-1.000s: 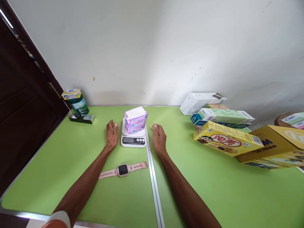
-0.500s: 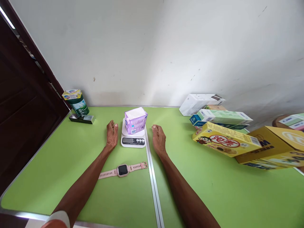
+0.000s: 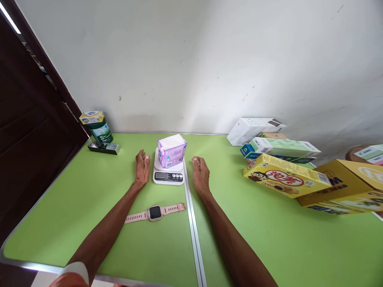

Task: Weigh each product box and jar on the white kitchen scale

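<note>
Head view, only one we've got: purple pack (image 3: 171,153) is sitting on the white scale (image 3: 168,179), turned a little off-square to it. Left hand (image 3: 142,167) is just beside it on one side, right hand (image 3: 201,174) near it on the other, neither touching. Grip-wise, both are loosely curled, roughly half open, and I can't see anything in either one. The pink watch (image 3: 154,213) lies flat on the green desk (image 3: 149,251) between the forearms, one strap end running behind the left one.

If you ask me, hands off is right here: no leaning on the scale, no bumping the desk, let the display (image 3: 162,175) settle. Can't make out any digits on it. I'd also make sure the pack's weight is all on the platform and nothing rubs it.
</note>
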`<state>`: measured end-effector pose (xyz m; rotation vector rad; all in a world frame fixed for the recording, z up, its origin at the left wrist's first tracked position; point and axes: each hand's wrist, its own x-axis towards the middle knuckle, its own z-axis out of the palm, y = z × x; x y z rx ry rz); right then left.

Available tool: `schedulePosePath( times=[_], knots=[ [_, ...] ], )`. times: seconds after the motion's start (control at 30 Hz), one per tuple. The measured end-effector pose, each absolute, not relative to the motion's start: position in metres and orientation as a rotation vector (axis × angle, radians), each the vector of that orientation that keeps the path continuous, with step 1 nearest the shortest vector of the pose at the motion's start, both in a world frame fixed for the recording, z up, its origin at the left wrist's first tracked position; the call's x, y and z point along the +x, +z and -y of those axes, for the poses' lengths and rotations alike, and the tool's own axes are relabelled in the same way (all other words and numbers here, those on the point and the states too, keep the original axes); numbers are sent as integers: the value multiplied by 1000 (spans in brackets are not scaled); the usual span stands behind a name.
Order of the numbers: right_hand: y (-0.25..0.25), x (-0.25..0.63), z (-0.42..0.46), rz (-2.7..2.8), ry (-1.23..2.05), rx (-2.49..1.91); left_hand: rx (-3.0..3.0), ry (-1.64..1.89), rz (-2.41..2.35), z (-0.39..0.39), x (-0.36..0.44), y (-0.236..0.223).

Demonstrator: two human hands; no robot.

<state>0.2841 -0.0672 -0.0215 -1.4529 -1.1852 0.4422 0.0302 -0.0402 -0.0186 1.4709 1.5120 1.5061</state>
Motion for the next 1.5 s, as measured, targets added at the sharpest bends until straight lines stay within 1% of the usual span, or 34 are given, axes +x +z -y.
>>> schedulePosePath(
  times=[0.17,0.4,0.57,0.67,0.8,0.93,1.03,1.23,1.4,1.5],
  knots=[
    [-19,280,66,1184,421,-1375,1648,1456,-1463,44,32,-9],
    [5,258,50,1227,478,-1240,1992,1309,-1440,36,48,34],
    [20,243,43,1342,502,-1176,2009,1079,-1427,26,54,58],
    [27,240,48,1368,461,-1173,2017,1048,-1440,26,57,69],
    [42,254,66,1329,426,-1173,2109,1066,-1415,34,74,86],
    [61,293,98,1251,318,-1227,2129,1062,-1253,48,118,97],
    [65,333,134,1164,254,-1316,2078,1013,-1057,63,167,90],
    [47,423,217,965,85,-1573,2023,971,-651,104,283,51],
    [37,492,269,850,-35,-1746,1973,910,-460,134,373,25],
    [26,515,284,814,-25,-1804,1993,872,-417,144,407,9]
  ],
)
